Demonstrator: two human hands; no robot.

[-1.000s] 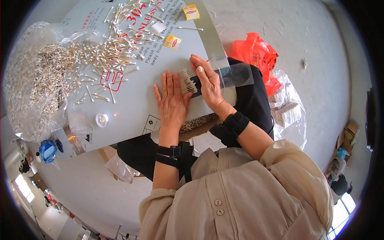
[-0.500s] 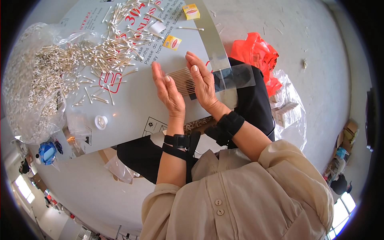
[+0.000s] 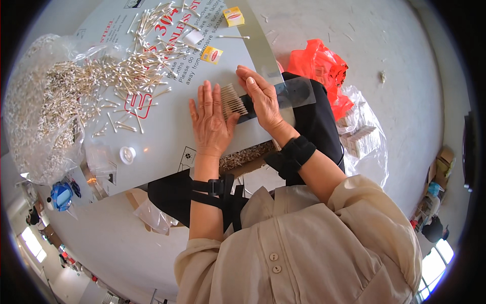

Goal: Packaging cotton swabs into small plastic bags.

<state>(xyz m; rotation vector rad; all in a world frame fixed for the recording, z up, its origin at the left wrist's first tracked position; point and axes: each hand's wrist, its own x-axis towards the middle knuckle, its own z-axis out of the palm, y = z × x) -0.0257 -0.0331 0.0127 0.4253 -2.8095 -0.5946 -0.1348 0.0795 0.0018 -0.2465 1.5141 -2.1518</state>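
Observation:
A row of cotton swabs (image 3: pixel 234 99) lies side by side on the metal-topped table, between my two hands. My left hand (image 3: pixel 210 124) rests palm down at the row's left side, fingers stretched out and thumb near the swabs' lower ends. On the other side my right hand (image 3: pixel 264 101) stands on its edge, fingers extended and the palm turned toward the row. A dark strip under a clear plastic sheet (image 3: pixel 302 92) runs past the right hand over the table's edge. Neither hand is closed around anything.
Loose cotton swabs (image 3: pixel 126 76) spill from a large clear bag (image 3: pixel 25 111) at left. Two small yellow packets (image 3: pixel 234 16) lie farther back. A round white container (image 3: pixel 127 155) sits near the front. Right of the table are a red bag (image 3: pixel 319 63) and clear-wrapped white packs (image 3: pixel 360 139).
My left hand has turned from standing on its edge to lying palm down, shifting slightly left. The right hand stays beside the swabs, which now show more fully.

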